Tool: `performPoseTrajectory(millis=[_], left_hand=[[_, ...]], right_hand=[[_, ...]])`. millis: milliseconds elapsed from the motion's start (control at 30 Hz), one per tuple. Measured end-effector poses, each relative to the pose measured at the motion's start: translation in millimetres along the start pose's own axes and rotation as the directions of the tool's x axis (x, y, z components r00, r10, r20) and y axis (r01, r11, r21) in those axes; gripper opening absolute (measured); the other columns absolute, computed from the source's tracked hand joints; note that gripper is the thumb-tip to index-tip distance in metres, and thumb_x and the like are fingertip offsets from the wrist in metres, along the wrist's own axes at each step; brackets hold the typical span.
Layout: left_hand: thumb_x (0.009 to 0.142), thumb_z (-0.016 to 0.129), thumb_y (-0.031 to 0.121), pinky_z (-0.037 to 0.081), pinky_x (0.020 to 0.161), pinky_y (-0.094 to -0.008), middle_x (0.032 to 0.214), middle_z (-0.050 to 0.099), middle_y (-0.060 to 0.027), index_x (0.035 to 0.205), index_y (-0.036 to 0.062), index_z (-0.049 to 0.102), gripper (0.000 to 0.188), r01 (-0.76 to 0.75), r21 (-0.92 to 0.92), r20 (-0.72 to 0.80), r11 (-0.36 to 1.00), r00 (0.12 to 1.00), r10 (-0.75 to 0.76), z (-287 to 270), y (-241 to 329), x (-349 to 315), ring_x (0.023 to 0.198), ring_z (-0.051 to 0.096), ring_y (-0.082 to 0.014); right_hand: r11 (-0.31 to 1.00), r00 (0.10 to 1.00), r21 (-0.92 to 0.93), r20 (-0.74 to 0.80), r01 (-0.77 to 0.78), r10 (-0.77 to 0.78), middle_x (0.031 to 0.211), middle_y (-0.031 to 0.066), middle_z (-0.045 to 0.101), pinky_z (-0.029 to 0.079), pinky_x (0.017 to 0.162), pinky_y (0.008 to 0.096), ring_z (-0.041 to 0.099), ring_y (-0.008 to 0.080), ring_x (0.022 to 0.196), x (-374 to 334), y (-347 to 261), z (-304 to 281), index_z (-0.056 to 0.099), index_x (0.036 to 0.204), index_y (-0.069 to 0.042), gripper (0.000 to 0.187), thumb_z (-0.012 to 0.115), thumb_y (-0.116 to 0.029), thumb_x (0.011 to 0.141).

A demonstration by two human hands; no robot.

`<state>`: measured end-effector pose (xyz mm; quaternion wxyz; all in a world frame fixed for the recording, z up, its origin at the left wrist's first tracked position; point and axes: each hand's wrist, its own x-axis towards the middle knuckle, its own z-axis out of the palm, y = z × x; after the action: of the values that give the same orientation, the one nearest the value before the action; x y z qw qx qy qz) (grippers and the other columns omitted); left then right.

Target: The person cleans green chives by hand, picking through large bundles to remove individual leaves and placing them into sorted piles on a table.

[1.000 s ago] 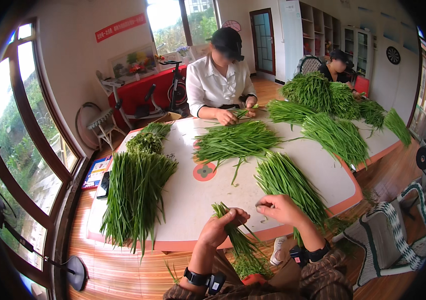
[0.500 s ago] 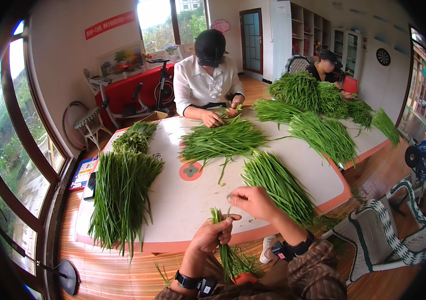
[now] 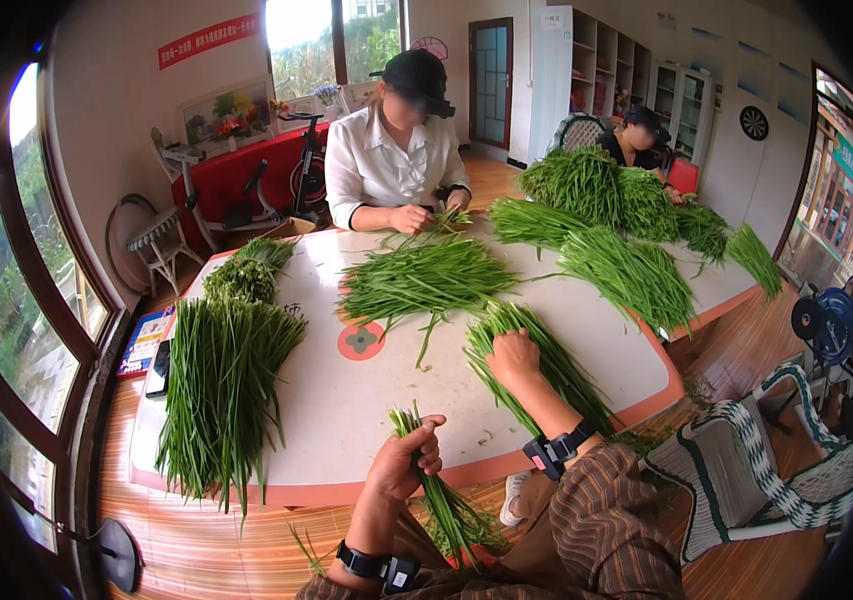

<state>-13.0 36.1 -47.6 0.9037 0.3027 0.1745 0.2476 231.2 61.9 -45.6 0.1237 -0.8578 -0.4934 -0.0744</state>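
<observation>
My left hand (image 3: 401, 463) is closed around a small bunch of garlic chives (image 3: 454, 515), held upright past the table's near edge. Cut ends stick up above the fist, and the long leaves hang below it. My right hand (image 3: 514, 358) reaches onto a pile of garlic chives (image 3: 566, 390) on the right of the table, near its far end. Its fingers are curled down at the stalks, with the fingertips partly hidden.
A large chive heap (image 3: 221, 395) overhangs the near-left edge of the white table (image 3: 366, 400). Another pile (image 3: 426, 278) lies mid-table before a person in a white shirt (image 3: 386, 165). A second person (image 3: 636, 140) sits behind stacked chives (image 3: 586, 190). A woven chair (image 3: 716, 480) stands right.
My right hand has moved from beside the held bunch, forward and right, onto the right-hand pile. My left hand keeps its bunch. The view has shifted slightly.
</observation>
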Motion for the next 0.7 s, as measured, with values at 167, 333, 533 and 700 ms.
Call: performPoseTrajectory(millis=[167, 333, 533, 700], left_hand=[[0.087, 0.048, 0.014, 0.030, 0.046, -0.0214, 0.059, 0.033, 0.0035, 0.104, 0.0028, 0.047, 0.020, -0.015, -0.016, -0.038, 1.000, 0.999, 0.014, -8.8, 3.1, -4.3, 0.048, 0.032, -0.0072], [0.087, 0.048, 0.014, 0.030, 0.046, -0.0217, 0.060, 0.033, 0.0032, 0.107, 0.0027, 0.047, 0.023, -0.027, -0.052, -0.038, 0.998, 0.999, 0.025, -8.5, 0.6, 1.2, 0.049, 0.032, -0.0076], [0.087, 0.051, 0.014, 0.031, 0.050, -0.0232, 0.061, 0.030, 0.0028, 0.120, 0.0041, 0.041, 0.036, -0.103, -0.043, -0.116, 0.994, 0.989, 0.097, -2.5, 2.9, 10.2, 0.052, 0.031, -0.0091], [0.087, 0.051, 0.014, 0.031, 0.050, -0.0234, 0.060, 0.030, 0.0035, 0.119, 0.0069, 0.043, 0.033, -0.175, -0.038, -0.129, 0.984, 0.977, 0.168, -4.8, 7.9, 21.1, 0.052, 0.031, -0.0085]], right_hand=[[0.950, 0.996, 0.304, -0.060, 0.074, -0.058, 0.072, 0.0158, 0.062, 0.049, 0.062, 0.0408, 0.060, 0.0339, 0.068, -0.4, 15.2, -4.5, 0.063, 0.074, -0.004, 0.019, 0.057, -0.022, 0.072], [0.686, 0.988, 0.721, 0.015, 0.096, -0.154, 0.067, 0.0111, 0.063, 0.046, 0.056, 0.0306, 0.060, 0.0198, 0.060, -16.3, 27.5, -13.0, 0.062, 0.079, -0.001, 0.022, 0.063, -0.022, 0.074], [0.457, 0.947, 0.885, 0.064, 0.092, -0.314, 0.066, 0.0033, 0.060, 0.042, 0.054, 0.0232, 0.050, 0.0065, 0.058, -38.9, 6.1, -24.5, 0.060, 0.084, 0.003, 0.016, 0.061, -0.012, 0.079], [0.353, 0.872, 0.930, 0.085, 0.104, -0.481, 0.070, 0.0020, 0.061, 0.042, 0.056, 0.0229, 0.050, 0.0061, 0.061, -55.6, -14.5, -23.1, 0.060, 0.088, 0.002, 0.018, 0.062, -0.013, 0.079]])
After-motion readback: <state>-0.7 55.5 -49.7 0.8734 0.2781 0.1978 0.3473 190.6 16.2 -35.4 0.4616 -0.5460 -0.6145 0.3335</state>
